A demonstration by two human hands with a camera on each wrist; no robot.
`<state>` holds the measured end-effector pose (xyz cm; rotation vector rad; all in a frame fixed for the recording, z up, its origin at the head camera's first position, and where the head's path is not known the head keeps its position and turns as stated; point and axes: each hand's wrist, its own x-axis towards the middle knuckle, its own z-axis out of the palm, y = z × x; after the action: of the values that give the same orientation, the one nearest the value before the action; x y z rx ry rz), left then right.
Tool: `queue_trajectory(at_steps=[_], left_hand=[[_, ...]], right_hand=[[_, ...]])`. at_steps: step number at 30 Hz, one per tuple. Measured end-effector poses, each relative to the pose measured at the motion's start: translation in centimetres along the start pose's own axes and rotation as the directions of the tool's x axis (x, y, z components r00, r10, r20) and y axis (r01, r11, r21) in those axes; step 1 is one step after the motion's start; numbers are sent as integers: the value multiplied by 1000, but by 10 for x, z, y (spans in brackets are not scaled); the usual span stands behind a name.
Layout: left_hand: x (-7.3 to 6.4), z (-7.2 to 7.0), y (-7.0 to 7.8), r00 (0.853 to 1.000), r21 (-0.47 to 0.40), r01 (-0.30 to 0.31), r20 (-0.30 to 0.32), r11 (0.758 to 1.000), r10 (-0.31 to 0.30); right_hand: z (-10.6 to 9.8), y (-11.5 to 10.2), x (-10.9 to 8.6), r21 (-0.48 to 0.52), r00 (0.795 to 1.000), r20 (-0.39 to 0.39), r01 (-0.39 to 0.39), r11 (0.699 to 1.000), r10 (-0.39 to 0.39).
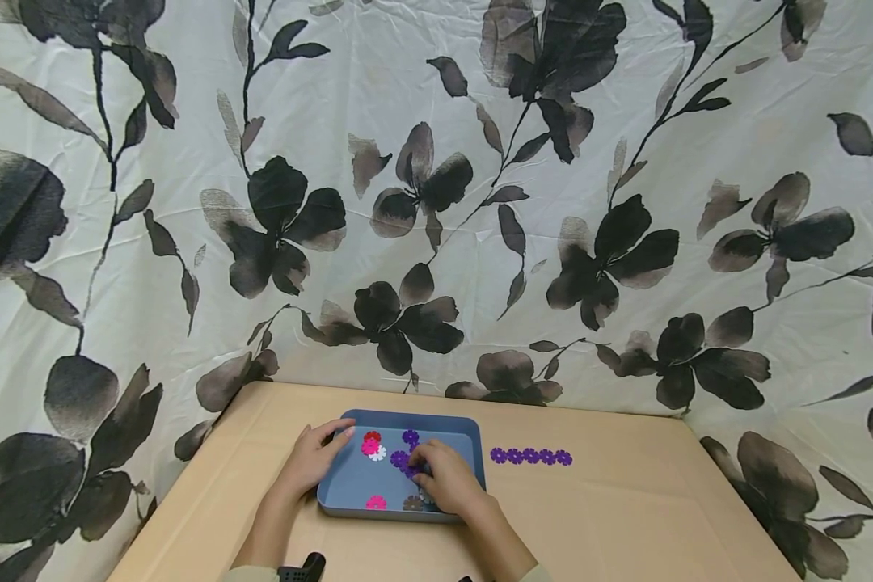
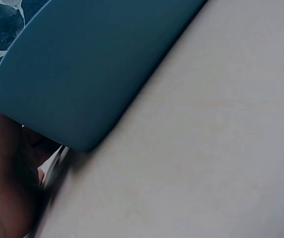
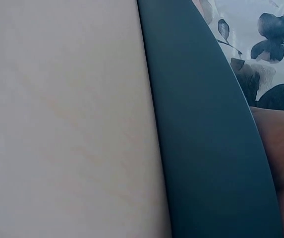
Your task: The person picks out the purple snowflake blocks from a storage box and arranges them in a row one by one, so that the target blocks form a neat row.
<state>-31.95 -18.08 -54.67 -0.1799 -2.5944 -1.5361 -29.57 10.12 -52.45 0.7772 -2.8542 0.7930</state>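
A blue-grey tray [image 1: 349,477] lies on the table with small flower-shaped pieces in it. My left hand [image 1: 311,459] grips the tray's left side, fingers and thumb over the rim; in the left wrist view, the hand [image 2: 5,168] is beside a tray corner. My right hand [image 1: 447,477] reaches over the tray's right part, its curled fingers and thumb pinching at a purple flower-shaped piece [image 1: 410,471]. More purple pieces [image 1: 411,436] lie close by. Right of the tray runs a row of several purple flower-shaped pieces [image 1: 531,457]. The right wrist view shows mostly the tray wall [image 3: 206,124].
Inside the tray are a red piece [image 1: 372,436], pink pieces [image 1: 376,503], a white piece [image 1: 378,453] and a brownish piece [image 1: 412,503]. A tan table [image 1: 611,517] extends around it. Behind hangs a white cloth [image 1: 480,283] with dark flowers.
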Motion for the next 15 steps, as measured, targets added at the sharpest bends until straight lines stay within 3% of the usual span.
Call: queue_trajectory(at_steps=[15], left_hand=[[-1,-6,-1,1000,-11,2,23,1000,-2]], right_hand=[[3,-9,-2,92,997,-6,-71,993,72]])
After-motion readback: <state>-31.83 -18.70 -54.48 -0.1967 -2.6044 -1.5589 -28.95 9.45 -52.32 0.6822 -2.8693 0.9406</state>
